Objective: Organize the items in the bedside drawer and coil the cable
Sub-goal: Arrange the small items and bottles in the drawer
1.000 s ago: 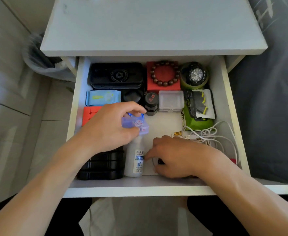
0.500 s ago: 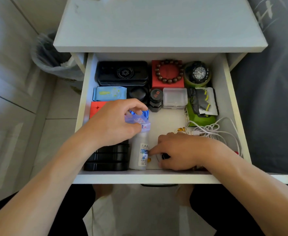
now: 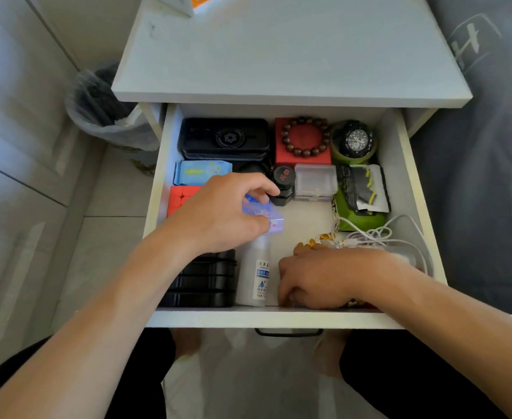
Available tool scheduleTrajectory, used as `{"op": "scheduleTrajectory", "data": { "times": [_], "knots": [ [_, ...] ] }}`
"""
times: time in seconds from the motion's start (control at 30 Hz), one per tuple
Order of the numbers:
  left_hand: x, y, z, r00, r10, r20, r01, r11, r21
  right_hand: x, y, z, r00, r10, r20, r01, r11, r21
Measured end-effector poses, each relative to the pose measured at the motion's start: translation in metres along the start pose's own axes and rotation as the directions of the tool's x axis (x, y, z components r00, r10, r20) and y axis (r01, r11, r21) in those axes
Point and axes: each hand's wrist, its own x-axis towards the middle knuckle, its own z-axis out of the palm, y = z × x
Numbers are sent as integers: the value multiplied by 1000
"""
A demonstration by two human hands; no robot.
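Observation:
The white drawer (image 3: 278, 319) is pulled out and holds several items. My left hand (image 3: 224, 216) grips a small translucent blue box (image 3: 263, 213) above the neck of a white spray bottle (image 3: 255, 276) that lies on the drawer floor. My right hand (image 3: 324, 275) rests at the drawer's front edge with its fingers curled downward; whatever lies under them is hidden. A tangled white cable (image 3: 378, 235) lies loose at the right side, just behind my right wrist. Small amber beads (image 3: 324, 237) lie beside the cable.
Back row: black case (image 3: 224, 139), red box with bead bracelet (image 3: 304, 142), watch on a green roll (image 3: 354, 140). In front: blue tissue pack (image 3: 203, 172), red cube (image 3: 180, 198), black jar (image 3: 283, 182), clear box (image 3: 316, 181), green pack (image 3: 360, 220). Stacked black cases (image 3: 203, 282) front left. Bin (image 3: 103, 110) left, bed (image 3: 490, 176) right.
My right hand has slid back toward the drawer's front edge, covering the small dark item seen under its fingers before. My left hand keeps the blue box in about the same place.

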Motion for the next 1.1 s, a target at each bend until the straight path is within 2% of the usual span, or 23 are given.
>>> {"op": "scheduleTrajectory", "data": {
  "times": [0.2,0.3,0.37,0.43,0.5,0.57,0.63,0.67,0.73,0.8,0.87,0.97,1.03,1.1],
  "knots": [
    [2,0,7,999,6,38,-7,1000,23,-1,-4,5,993,88,-83,-91,995,-28],
    [5,-3,13,999,25,36,-27,998,64,-6,-4,8,985,82,-153,-87,996,-26],
    [7,-5,16,999,49,20,-50,995,81,-11,-2,9,975,67,-210,-47,994,98],
    [9,-6,20,997,79,-7,-78,991,104,-20,0,8,954,105,-280,-13,950,312],
    [10,-7,23,993,110,-46,-103,986,128,-29,3,4,891,208,-404,-18,904,427],
    [10,-6,28,986,148,-70,-135,977,165,-34,11,0,754,378,-538,-100,874,475],
    [9,-5,30,979,189,-81,-170,966,196,-32,20,-6,607,583,-539,-103,731,675],
    [8,-3,31,974,208,-88,-188,963,195,-32,21,-10,594,653,-471,-28,601,799],
    [7,2,33,963,250,-99,-233,960,155,-33,21,-15,690,656,-307,145,290,946],
    [5,7,35,954,283,-99,-273,956,104,-33,18,-18,786,565,-251,223,120,967],
    [4,10,38,951,290,-103,-279,954,110,-31,17,-18,797,537,-276,285,68,956],
    [6,10,37,969,216,-121,-207,975,83,-29,21,-20,751,576,-322,390,7,921],
    [8,11,32,979,100,-176,-117,989,-91,-32,23,-24,729,570,-379,488,-45,871],
    [11,12,28,977,7,-214,-61,967,-248,-34,23,-26,709,559,-429,542,-44,839]
  ]
}}
